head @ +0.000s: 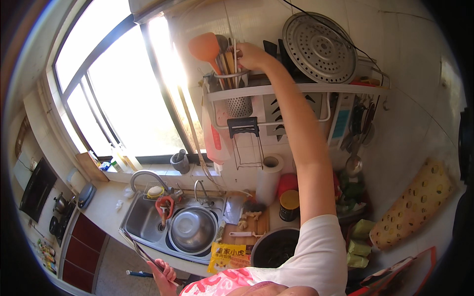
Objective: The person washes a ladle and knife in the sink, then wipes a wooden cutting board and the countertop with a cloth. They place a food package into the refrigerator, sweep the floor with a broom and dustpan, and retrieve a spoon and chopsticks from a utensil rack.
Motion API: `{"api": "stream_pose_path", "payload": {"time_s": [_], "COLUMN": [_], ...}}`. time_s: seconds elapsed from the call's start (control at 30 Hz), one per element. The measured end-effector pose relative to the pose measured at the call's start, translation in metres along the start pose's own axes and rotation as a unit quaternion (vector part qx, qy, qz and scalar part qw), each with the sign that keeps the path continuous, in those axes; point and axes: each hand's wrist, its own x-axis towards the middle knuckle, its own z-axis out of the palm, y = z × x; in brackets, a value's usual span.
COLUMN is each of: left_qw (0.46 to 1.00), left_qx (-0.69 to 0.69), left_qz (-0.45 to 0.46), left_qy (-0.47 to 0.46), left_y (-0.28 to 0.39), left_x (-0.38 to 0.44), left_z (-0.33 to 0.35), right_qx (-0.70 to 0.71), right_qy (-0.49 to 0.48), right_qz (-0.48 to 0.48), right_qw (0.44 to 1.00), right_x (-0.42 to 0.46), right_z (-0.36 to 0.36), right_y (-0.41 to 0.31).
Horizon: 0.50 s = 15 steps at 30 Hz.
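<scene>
My right hand (pixel 250 55) reaches up to the perforated metal utensil holder (pixel 239 106) on the wall rack, its fingers among the upright utensils; what they grip, if anything, is hidden. An orange spatula (pixel 204 47) stands in the holder just left of the hand. My left hand (pixel 163 275) is low, near the counter's front edge, closed around several thin dark sticks, perhaps chopsticks (pixel 139 249), which point up towards the sink. An upturned metal bowl (pixel 192 225) rests in the right sink basin, and a peeler with a white handle (pixel 242 234) lies on the wooden board.
A round perforated steamer plate (pixel 320 48) leans on the wall rack (pixel 303 88). Below are a paper roll (pixel 269 177), a jar with a yellow lid (pixel 289 203), a large dark pot (pixel 276 248) and a yellow packet (pixel 226 255). The sink faucet (pixel 148 174) arches at left.
</scene>
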Motion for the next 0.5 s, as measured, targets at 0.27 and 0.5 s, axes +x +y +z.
{"api": "stream_pose_path", "payload": {"time_s": [0.27, 0.5], "left_qw": [1.000, 1.000], "left_qx": [0.002, -0.001], "left_qz": [-0.010, -0.001], "left_qy": [-0.004, -0.011], "left_y": [0.000, -0.003], "left_x": [0.004, 0.002], "left_z": [0.015, 0.013], "right_qx": [-0.236, -0.254], "right_qy": [-0.111, -0.124], "right_qz": [0.019, 0.044], "right_qw": [0.965, 0.958], "right_x": [-0.012, 0.002], "right_z": [-0.026, -0.015], "right_y": [-0.015, -0.012]}}
